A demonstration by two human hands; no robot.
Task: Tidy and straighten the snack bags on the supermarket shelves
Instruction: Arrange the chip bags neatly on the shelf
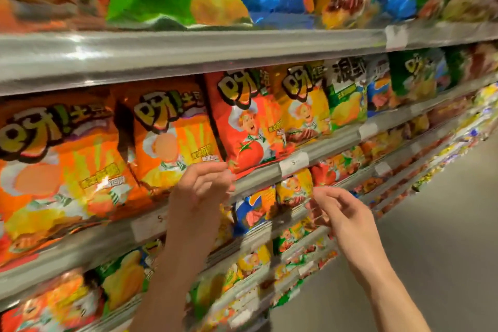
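The red bag [249,121] with a tomato and a cartoon chef stands upright on the middle shelf [320,152], its lower edge just behind the shelf's front rail. Just left of the red bag stands an orange bag [172,137], and left of that a bigger-looking orange one [56,167] near the frame edge. Right of the red bag comes a yellow bag [305,105], then a green bag [346,94].

The left hand [200,191] is raised just below the red bag's lower left corner, fingers loosely curled and partly spread, holding nothing; its fingertips [221,170] sit at the bottom edge where the red and orange bags meet, and whether they touch is hard to tell through the blur.

The right hand [345,213] hangs below and right of the red bag, in front of the lower shelves, fingers bent and narrowly parted, empty and apart from any bag.

A white price tag [293,162] sits on the rail just below the red bag's right corner. Above the red bag, another shelf carries green and blue bags.
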